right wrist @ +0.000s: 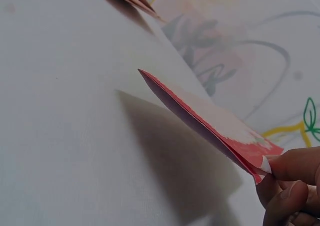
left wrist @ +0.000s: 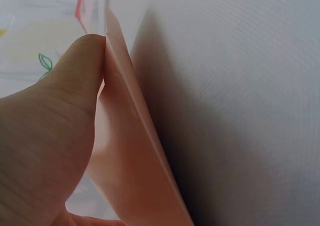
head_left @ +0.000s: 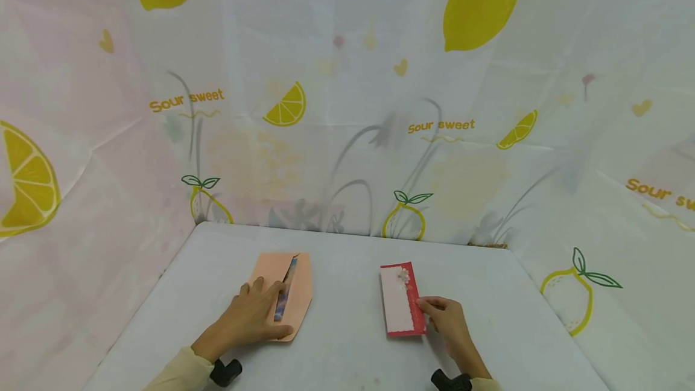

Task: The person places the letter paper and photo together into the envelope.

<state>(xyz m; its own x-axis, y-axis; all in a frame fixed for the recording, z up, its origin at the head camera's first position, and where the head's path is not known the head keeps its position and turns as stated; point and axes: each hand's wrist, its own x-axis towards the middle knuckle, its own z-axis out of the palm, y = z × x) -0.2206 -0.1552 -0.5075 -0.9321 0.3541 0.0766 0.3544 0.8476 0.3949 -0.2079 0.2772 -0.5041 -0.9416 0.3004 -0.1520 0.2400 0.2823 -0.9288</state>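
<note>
A peach envelope (head_left: pixel 301 294) is under my left hand (head_left: pixel 247 312) at the left of the white table. Its opening gapes, showing a blue-and-purple printed insert (head_left: pixel 282 297). My left fingers lie bent over the face, with the thumb (left wrist: pixel 80 81) against the near edge; the envelope is tilted up from the table in the left wrist view. My right hand (head_left: pixel 446 318) pinches the right edge of a folded red-and-white card (head_left: pixel 399 306) with a flower print. In the right wrist view the card is raised, its layers slightly parted and its shadow beneath.
The white table (head_left: pixel 347 343) ends at a hanging cloth (head_left: pixel 326 168) printed with lemons and "Sour sweet" lettering, which encloses the back and both sides. Black wrist bands (head_left: pixel 225 373) sit at both cuffs. A bare stretch of table lies between the envelope and the card.
</note>
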